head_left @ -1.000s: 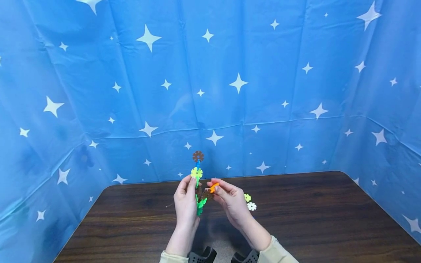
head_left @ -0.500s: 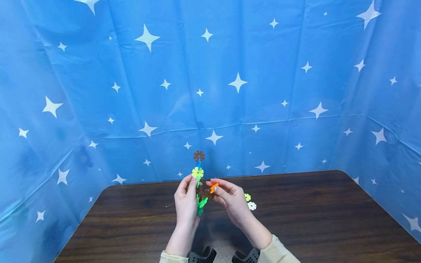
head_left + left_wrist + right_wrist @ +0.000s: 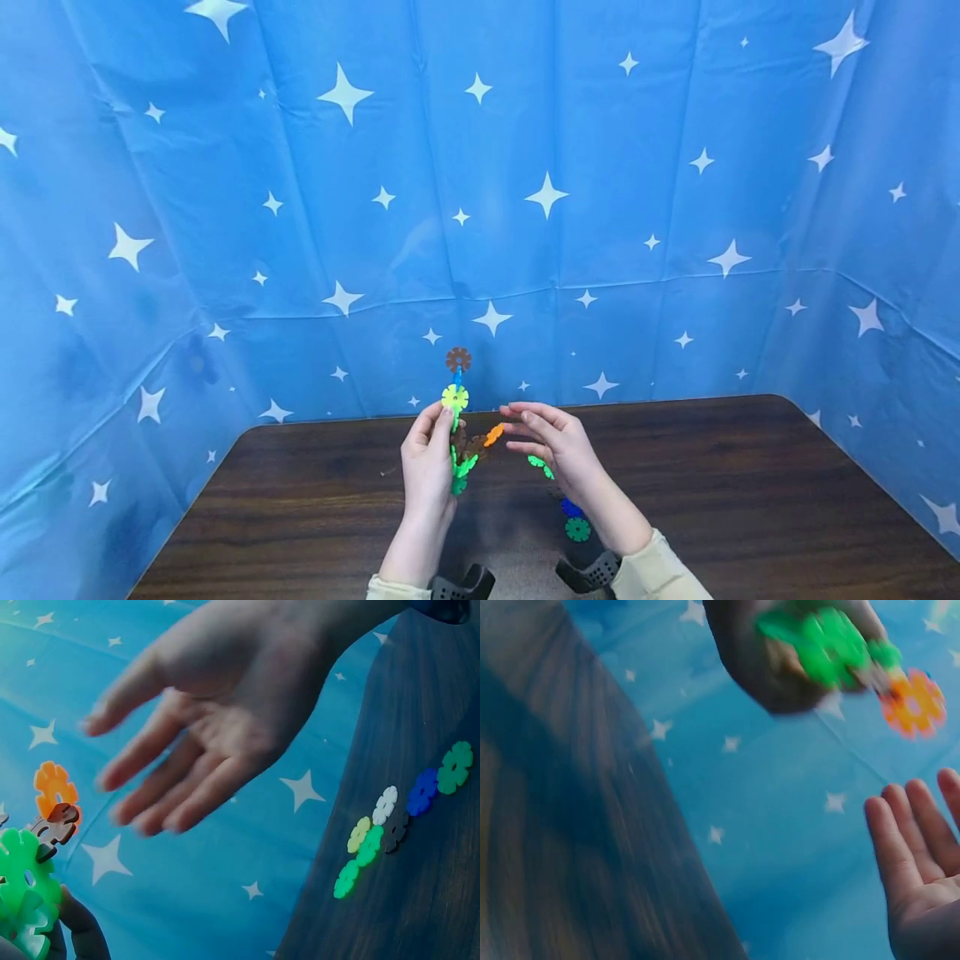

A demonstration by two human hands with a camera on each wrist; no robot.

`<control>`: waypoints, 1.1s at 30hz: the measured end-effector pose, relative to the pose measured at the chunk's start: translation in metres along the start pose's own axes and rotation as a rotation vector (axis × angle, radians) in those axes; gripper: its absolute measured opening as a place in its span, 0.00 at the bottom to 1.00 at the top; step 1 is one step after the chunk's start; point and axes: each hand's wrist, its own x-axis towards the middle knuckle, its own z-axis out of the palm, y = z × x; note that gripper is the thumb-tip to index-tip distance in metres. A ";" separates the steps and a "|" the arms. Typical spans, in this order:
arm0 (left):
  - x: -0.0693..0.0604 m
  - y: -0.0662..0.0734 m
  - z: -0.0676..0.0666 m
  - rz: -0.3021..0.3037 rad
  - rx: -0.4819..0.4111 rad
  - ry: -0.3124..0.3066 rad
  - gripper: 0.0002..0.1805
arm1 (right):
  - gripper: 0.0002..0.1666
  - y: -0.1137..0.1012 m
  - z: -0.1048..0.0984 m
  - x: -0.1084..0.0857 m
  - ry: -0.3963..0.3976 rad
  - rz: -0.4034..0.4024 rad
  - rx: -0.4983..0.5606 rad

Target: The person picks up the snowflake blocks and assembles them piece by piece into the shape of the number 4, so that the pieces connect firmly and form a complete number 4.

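My left hand (image 3: 427, 467) grips a joined chain of slotted, flower-shaped plastic discs, held upright above the table. A brown disc (image 3: 458, 359) tops it, with a blue disc edge-on beneath and a yellow-green disc (image 3: 454, 397) lower down. Green discs (image 3: 460, 485) show at its bottom. Toward the right an orange disc (image 3: 493, 434) sticks out, joined to a brown one, as the left wrist view shows (image 3: 56, 787). Just right of the orange disc, my right hand (image 3: 566, 450) is held with fingers extended and holds nothing. My left fingers partly hide the chain's middle.
Loose discs lie on the dark wooden table (image 3: 300, 500) by my right forearm: a green disc (image 3: 456, 767), a blue disc (image 3: 422, 792), a white disc (image 3: 385, 805), a yellow disc (image 3: 358, 834) and others. A blue star-printed cloth (image 3: 480, 208) hangs behind and at the sides.
My right hand has let go of the orange disc and drawn back to the right, its fingers spread. The orange disc stays on the chain. My left hand keeps its grip, nearly still.
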 end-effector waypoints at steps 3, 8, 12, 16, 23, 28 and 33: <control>0.000 -0.001 0.000 0.000 -0.008 -0.009 0.16 | 0.28 0.000 -0.025 -0.002 -0.019 0.030 -0.045; 0.000 0.000 0.001 -0.005 -0.011 -0.029 0.17 | 0.25 -0.002 -0.063 -0.012 -0.044 0.087 -0.183; 0.000 0.000 0.001 -0.002 -0.010 -0.033 0.17 | 0.23 0.000 -0.083 -0.021 -0.087 0.147 -0.340; -0.001 0.001 0.001 -0.003 -0.017 -0.027 0.16 | 0.21 0.008 -0.094 -0.027 -0.160 0.181 -0.502; -0.001 -0.001 -0.001 -0.010 -0.029 -0.020 0.14 | 0.17 0.024 -0.101 -0.032 -0.227 0.133 -0.821; 0.000 -0.001 0.000 -0.010 -0.030 -0.023 0.13 | 0.19 0.029 -0.101 -0.034 -0.222 0.132 -0.917; -0.001 -0.001 0.002 -0.008 -0.014 -0.032 0.14 | 0.22 0.031 -0.098 -0.035 -0.228 0.124 -0.988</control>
